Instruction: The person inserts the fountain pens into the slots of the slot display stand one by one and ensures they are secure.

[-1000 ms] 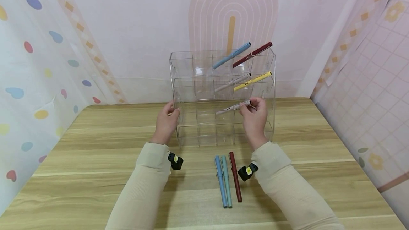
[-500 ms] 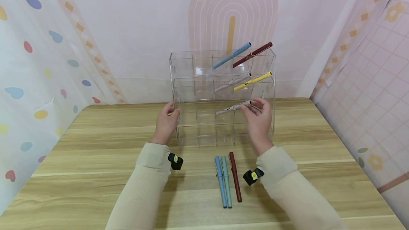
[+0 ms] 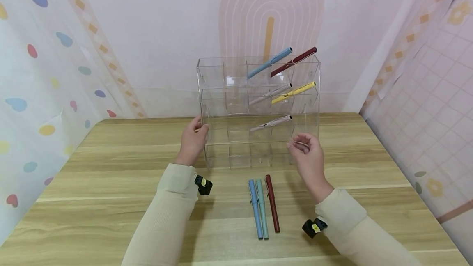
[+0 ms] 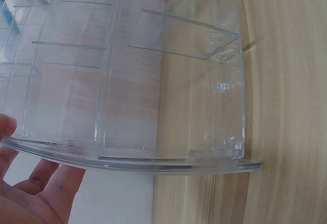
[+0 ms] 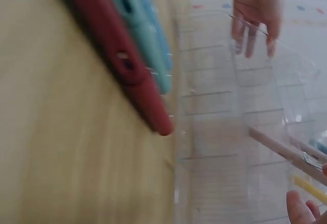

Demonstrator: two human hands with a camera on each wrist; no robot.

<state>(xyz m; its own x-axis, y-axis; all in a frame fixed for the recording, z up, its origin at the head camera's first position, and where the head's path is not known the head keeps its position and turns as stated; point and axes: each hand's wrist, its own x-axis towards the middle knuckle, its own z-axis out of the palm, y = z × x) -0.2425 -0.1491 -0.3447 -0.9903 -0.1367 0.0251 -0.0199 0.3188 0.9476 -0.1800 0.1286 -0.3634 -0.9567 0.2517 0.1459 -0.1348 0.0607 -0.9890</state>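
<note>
A clear acrylic pen rack (image 3: 236, 151) with stepped compartments stands on the table. My left hand (image 3: 193, 141) grips its left side panel, the thumb at the front edge and the fingers behind, as the left wrist view shows. In front of the rack's lower right part, my right hand (image 3: 308, 157) is off the rack, fingers loosely bent and holding nothing. Closest above it, a pale pink pen (image 3: 271, 123) leans in the third tier. Higher up lean a greyish pen (image 3: 271, 94), a yellow pen (image 3: 294, 92), a blue pen (image 3: 269, 63) and a dark red pen (image 3: 294, 61).
On the table (image 3: 111, 200) before the rack lie a blue pen (image 3: 256, 208), a teal pen (image 3: 262, 208) and a dark red pen (image 3: 272, 203), roughly side by side. A patterned curtain (image 3: 166, 32) hangs behind the table.
My right hand has let go of the pale pink pen and moved down and right, away from it. The pen stays leaning in the rack. My left hand keeps its place.
</note>
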